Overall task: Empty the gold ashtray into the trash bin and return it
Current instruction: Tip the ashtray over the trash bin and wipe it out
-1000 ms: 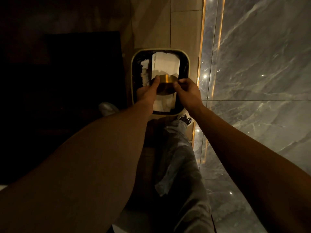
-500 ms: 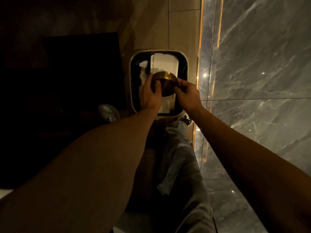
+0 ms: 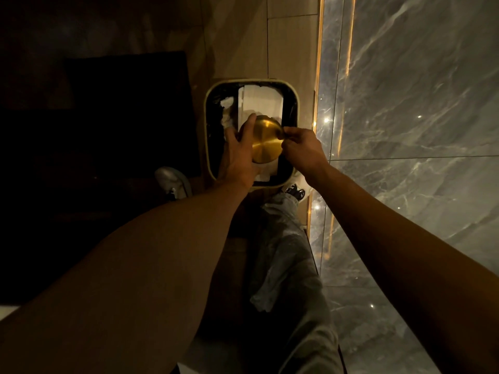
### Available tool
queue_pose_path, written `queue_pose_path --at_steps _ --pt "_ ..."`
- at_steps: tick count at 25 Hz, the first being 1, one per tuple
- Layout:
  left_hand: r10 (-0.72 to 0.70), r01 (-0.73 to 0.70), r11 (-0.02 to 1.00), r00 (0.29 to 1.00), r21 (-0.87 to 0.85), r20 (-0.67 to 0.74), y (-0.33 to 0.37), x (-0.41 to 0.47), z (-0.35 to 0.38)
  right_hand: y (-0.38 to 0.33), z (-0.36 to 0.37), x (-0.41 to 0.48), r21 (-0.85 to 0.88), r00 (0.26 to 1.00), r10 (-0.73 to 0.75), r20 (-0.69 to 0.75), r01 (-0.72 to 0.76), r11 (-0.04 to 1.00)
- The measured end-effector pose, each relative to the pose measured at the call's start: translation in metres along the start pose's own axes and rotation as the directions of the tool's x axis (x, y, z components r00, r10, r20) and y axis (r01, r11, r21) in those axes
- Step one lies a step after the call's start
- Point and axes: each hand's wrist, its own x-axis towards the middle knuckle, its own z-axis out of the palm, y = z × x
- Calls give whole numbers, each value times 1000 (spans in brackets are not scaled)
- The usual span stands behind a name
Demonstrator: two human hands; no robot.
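The round gold ashtray [image 3: 266,140] is turned over above the trash bin [image 3: 208,136], its flat brushed underside facing me. My left hand [image 3: 239,155] grips its left edge, fingers spread over the rim. My right hand [image 3: 301,148] pinches its right edge. The bin is a cream-rimmed rounded rectangle with a black liner, standing on the floor below me. White paper [image 3: 259,99] lies inside it. Whatever is under the ashtray is hidden.
A grey marble wall [image 3: 418,117] with a lit gold strip [image 3: 320,63] runs close along the bin's right side. My grey-trousered leg and shoes [image 3: 172,182] stand just before the bin. A dark furniture block [image 3: 124,112] sits left; tan floor tiles lie beyond.
The ashtray has rolled from tilted on edge to fully upside down over the bin. My left hand moved up over its rim; both hands stayed on it.
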Motion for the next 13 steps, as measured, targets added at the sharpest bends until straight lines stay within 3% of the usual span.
queue_pose_path --at_steps 7,13 --pt "196 -168 890 980 424 -25 -3 8 -7 4 -7 -2 -21 999 -24 30 24 999" --pt "251 -267 884 964 384 92 2 7 -11 3 -13 -11 -186 991 -108 78 121 975"
